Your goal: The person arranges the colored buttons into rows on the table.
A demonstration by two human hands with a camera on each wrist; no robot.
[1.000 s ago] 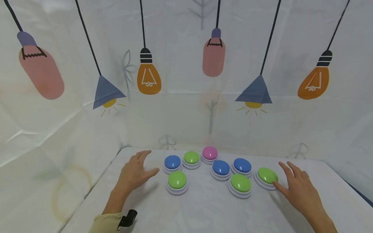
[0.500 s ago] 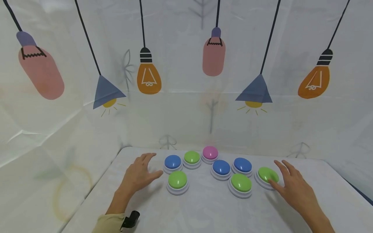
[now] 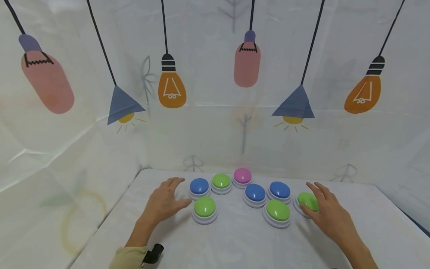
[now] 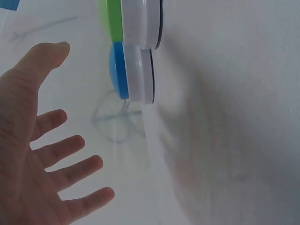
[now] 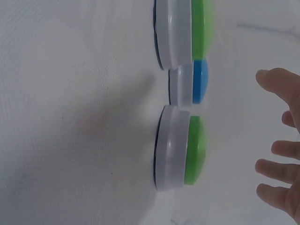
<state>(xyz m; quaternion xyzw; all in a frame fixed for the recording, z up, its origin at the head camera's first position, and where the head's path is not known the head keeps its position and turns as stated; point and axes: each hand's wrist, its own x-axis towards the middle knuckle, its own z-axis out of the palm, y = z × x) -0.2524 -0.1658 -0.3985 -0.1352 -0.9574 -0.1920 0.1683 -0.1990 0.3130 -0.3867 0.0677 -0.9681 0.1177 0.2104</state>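
Observation:
My left hand (image 3: 164,201) hovers over the table with fingers spread, just left of a blue push button (image 3: 199,186) and a front green push button (image 3: 205,207). It holds nothing. In the left wrist view a gap separates the thumb from the blue button. My right hand (image 3: 329,213), also spread and holding nothing, is above the rightmost green push button (image 3: 307,200) and partly covers it. The right wrist view shows that button's green dome (image 5: 196,150) apart from the fingertips. Every button has a coloured dome on a round white base.
Between the hands stand a back green button (image 3: 221,181), a pink button (image 3: 242,176), two blue ones (image 3: 255,192) and another green button (image 3: 277,210). The white table (image 3: 228,246) meets a white sheet (image 3: 208,130) printed with lamps behind it.
Both hands have moved inward: the left one to the right, toward the blue and green buttons, the right one to the left, over the rightmost green button. The buttons have stayed put.

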